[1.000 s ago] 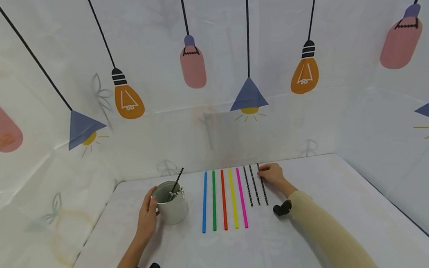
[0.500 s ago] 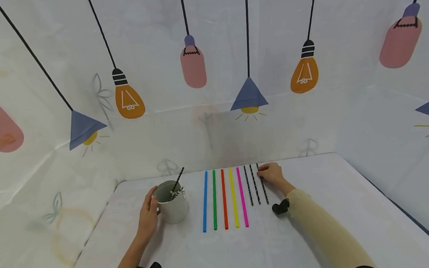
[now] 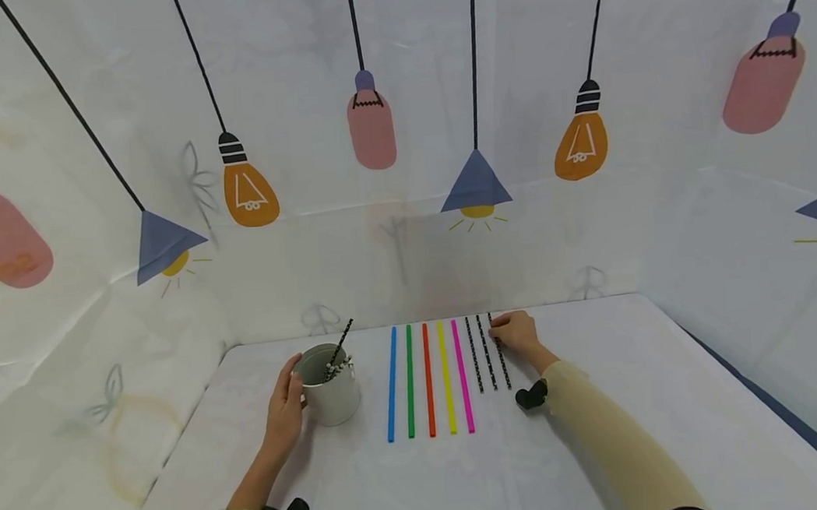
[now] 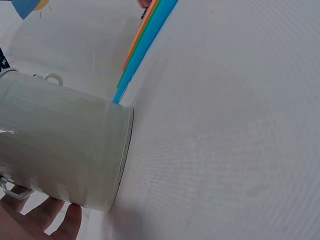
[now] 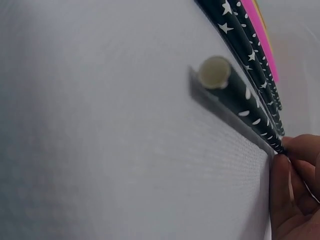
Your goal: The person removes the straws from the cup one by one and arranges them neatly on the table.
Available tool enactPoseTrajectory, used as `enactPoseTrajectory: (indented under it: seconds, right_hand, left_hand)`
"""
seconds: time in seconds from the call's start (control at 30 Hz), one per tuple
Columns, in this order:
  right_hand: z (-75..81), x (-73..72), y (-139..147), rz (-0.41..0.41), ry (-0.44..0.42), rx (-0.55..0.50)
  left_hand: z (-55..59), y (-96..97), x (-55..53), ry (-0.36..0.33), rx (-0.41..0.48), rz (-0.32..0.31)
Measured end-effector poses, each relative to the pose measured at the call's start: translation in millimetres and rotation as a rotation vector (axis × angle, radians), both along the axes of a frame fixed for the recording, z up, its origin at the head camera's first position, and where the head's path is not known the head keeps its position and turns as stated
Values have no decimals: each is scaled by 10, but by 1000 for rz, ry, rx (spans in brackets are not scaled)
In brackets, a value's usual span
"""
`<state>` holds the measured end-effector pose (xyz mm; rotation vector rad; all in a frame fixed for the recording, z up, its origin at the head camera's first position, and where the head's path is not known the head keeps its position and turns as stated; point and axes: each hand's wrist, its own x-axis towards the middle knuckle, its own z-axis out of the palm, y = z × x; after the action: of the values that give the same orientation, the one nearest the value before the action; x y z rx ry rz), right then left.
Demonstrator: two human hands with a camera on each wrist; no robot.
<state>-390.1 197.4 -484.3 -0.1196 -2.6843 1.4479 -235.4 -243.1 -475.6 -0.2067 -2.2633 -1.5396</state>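
Note:
My left hand [image 3: 285, 411] holds the side of a pale metal bucket [image 3: 335, 404], which stands upright on the left of the table. Inside it are black-and-white patterned straws [image 3: 346, 334], one sticking up above the rim. The bucket's side [image 4: 60, 140] fills the left of the left wrist view, fingers against it below. On the right, my right hand [image 3: 516, 333] pinches the far end of a black paper straw [image 5: 245, 107] with white marks, its hollow near end facing the right wrist camera. Two more black patterned straws [image 3: 487, 359] lie just left of it.
Between bucket and black straws lie a blue straw [image 3: 392, 385], a green straw [image 3: 410, 383], an orange-red straw [image 3: 428, 382], a yellow straw [image 3: 447, 381] and a pink straw [image 3: 463, 380], roughly parallel. Behind the white table [image 3: 423, 488] rises a wall covering [image 3: 416, 270] printed with lamps.

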Motion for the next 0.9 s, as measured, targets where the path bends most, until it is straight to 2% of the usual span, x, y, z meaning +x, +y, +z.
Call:
enactPoseTrajectory:
  seconds: [0.33, 0.47, 0.7, 0.9]
  right_hand:
    - [-14, 78, -47, -14, 3, 17]
    - [0, 103, -43, -16, 13, 22]
    - [-14, 60, -37, 0, 10, 5]
    - [32, 43, -26, 8, 5, 1]
  left_hand:
    - [-52, -3, 18, -15, -7, 3]
    - [-34, 2, 4, -20, -6, -9]
    - [8, -10, -14, -34, -8, -9]
    - [22, -13, -23, -35, 2, -15]
